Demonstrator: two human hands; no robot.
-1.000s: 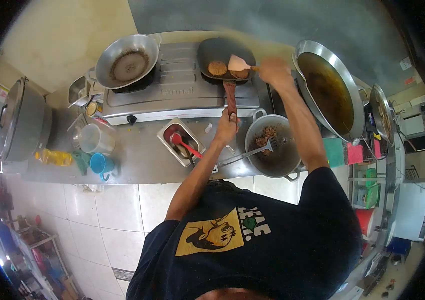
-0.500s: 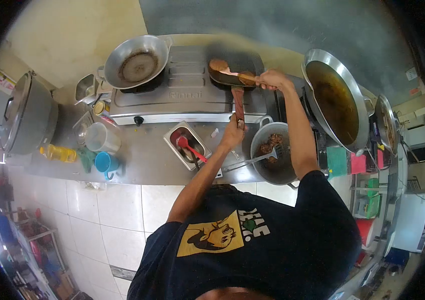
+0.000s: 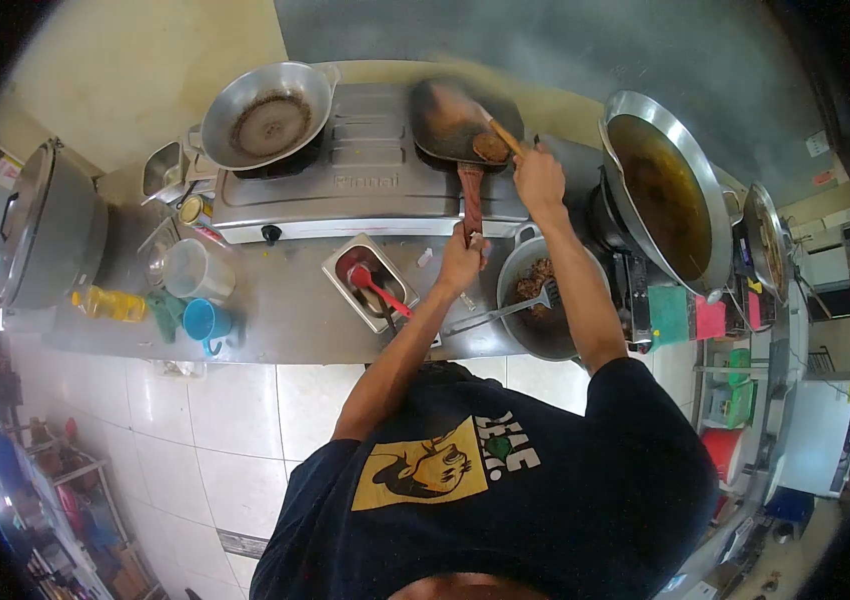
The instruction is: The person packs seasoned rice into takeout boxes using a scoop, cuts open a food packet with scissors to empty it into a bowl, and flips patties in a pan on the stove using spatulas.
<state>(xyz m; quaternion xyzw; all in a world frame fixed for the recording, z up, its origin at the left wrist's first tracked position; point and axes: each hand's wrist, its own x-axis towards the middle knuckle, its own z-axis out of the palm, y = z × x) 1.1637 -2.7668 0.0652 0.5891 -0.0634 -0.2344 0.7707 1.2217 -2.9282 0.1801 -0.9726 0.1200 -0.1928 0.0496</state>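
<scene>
My left hand [image 3: 461,260] is wrapped round the reddish-brown handle [image 3: 471,195] of a dark frying pan [image 3: 450,150] on the stove. In my right hand [image 3: 540,182] is a spatula [image 3: 507,132] with a wooden handle, its head over the left part of the pan and smeared by motion. A browned patty [image 3: 491,148] lies at the pan's right side. Something brown, probably a second patty, blurs at the spatula's head. Below my right forearm stands a grey pot [image 3: 530,338] with browned pieces [image 3: 535,278] inside and a slotted turner [image 3: 505,318] across its rim.
The stove [image 3: 365,205] also carries a wide metal pan [image 3: 270,122]. Rightward stands a big wok [image 3: 660,200] of brown liquid. On the counter are a steel tray [image 3: 343,262] with a red utensil, a blue mug [image 3: 207,322], a clear tub [image 3: 200,272] and an oil bottle [image 3: 110,304].
My right hand has dropped slightly, and the spatula has turned so its handle slopes down to the right. The left patty now blurs with motion. My left hand stays on the handle.
</scene>
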